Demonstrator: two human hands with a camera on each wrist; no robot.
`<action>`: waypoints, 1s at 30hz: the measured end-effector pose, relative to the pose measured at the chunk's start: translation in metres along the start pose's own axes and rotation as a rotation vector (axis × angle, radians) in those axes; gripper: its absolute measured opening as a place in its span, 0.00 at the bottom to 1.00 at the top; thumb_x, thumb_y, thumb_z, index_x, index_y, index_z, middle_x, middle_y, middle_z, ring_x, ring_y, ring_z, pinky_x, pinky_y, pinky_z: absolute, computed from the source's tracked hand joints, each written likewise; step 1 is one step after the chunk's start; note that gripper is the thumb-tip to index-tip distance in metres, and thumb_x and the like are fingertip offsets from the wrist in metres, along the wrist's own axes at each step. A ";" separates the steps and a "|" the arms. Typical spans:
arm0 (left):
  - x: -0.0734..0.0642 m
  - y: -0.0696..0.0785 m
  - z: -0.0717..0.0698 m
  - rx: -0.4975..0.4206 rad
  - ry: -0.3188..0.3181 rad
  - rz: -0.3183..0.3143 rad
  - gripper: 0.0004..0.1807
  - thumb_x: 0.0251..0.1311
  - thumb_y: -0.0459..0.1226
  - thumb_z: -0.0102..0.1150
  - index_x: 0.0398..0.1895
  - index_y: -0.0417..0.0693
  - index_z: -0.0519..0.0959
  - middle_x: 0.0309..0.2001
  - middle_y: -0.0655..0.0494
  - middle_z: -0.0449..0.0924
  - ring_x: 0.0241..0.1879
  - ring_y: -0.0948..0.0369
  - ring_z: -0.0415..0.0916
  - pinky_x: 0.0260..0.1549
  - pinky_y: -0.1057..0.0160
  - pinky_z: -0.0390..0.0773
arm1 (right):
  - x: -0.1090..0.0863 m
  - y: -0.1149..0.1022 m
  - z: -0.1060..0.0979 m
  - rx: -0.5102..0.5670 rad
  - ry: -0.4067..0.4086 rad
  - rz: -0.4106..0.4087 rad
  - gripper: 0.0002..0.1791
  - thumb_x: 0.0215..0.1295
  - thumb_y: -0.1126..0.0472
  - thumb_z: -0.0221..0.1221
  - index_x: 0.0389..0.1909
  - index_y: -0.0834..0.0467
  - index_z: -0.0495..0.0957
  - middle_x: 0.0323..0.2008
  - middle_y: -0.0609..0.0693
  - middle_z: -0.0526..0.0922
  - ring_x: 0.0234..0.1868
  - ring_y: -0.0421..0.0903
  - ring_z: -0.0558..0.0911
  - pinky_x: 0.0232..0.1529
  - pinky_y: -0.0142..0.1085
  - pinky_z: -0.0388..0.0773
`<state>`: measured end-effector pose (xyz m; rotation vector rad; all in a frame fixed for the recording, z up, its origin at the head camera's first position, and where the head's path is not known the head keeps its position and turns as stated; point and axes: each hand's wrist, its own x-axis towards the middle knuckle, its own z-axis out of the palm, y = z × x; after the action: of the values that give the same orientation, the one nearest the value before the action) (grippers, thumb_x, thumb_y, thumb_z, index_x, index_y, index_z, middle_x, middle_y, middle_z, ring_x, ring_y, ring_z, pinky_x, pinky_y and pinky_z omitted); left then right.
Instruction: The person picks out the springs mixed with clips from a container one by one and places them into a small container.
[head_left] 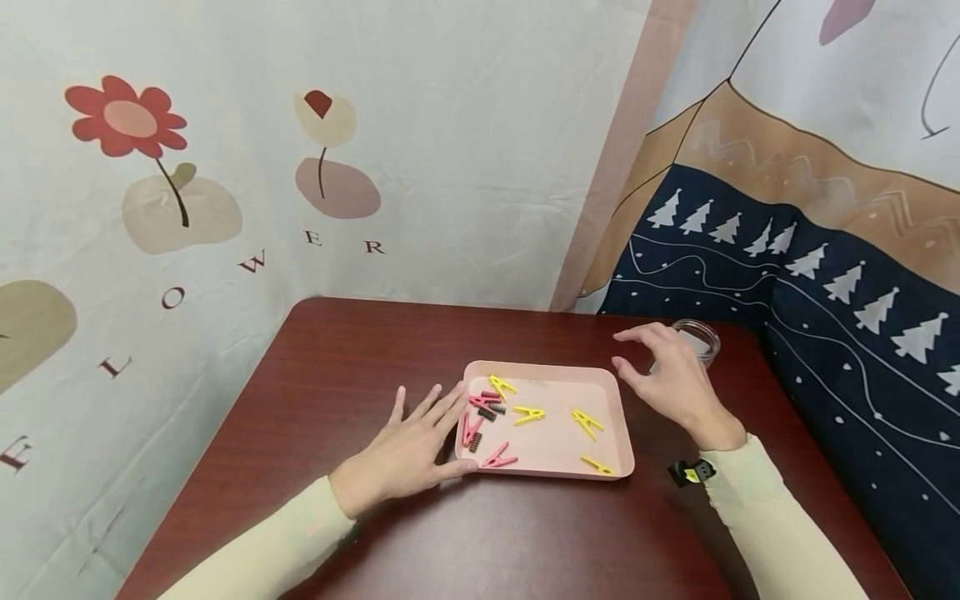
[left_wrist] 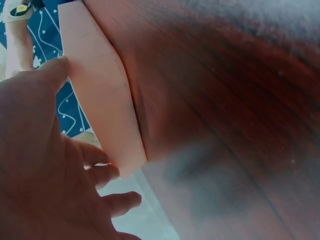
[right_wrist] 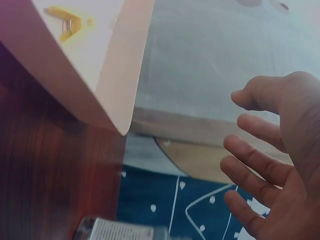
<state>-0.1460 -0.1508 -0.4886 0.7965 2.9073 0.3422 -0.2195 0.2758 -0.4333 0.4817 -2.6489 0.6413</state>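
Tray [head_left: 555, 442], pink and shallow, lies on the dark red-brown table [head_left: 465, 542] between the two hands. Left hand [head_left: 408, 450]: fingers spread, palm side toward the table, at the tray's left side; thumb at its near corner. Left wrist view: thumb and a fingertip against the outer wall of the tray.

Right hand [head_left: 675, 379]: beyond the tray's right side, well apart from the left hand; thumb parted from the forefinger, fingers loosely bent and spread. Clear container [head_left: 703, 340] stands just behind the right hand, partly covered by it in the head view; right wrist view shows a printed label on it, apart from the fingers.

Tray contents: pink clips [head_left: 498, 458], three, and several dark springs [head_left: 475, 442], all grouped just inside the edge beside the left fingertips. Yellow clips [head_left: 536, 413], four: two nearer the left hand, two toward the right hand's side.

Navy cloth [head_left: 840, 375] with white trees hangs to the right of the right hand.
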 end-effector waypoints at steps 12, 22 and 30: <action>0.002 -0.003 -0.006 0.030 -0.005 0.020 0.58 0.78 0.74 0.61 0.97 0.50 0.59 0.98 0.53 0.54 0.95 0.36 0.55 0.85 0.11 0.45 | 0.002 -0.028 0.013 0.016 -0.189 -0.088 0.19 0.72 0.60 0.78 0.62 0.52 0.92 0.62 0.55 0.92 0.63 0.59 0.88 0.66 0.63 0.87; 0.006 -0.005 -0.012 0.030 0.002 0.030 0.59 0.75 0.71 0.67 0.96 0.47 0.61 0.96 0.51 0.59 0.94 0.36 0.58 0.84 0.10 0.47 | 0.004 -0.057 0.027 -0.063 -0.300 -0.161 0.16 0.73 0.53 0.79 0.58 0.49 0.93 0.59 0.51 0.92 0.62 0.55 0.88 0.68 0.60 0.85; 0.007 -0.002 -0.011 0.032 -0.010 0.021 0.60 0.75 0.70 0.68 0.96 0.47 0.60 0.96 0.51 0.58 0.94 0.35 0.57 0.84 0.10 0.47 | 0.008 -0.073 0.036 -0.046 -0.383 -0.216 0.16 0.75 0.51 0.79 0.58 0.49 0.94 0.58 0.51 0.93 0.63 0.53 0.87 0.68 0.56 0.86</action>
<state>-0.1551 -0.1513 -0.4787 0.8319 2.9039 0.2939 -0.2068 0.1949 -0.4333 0.9439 -2.8951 0.4564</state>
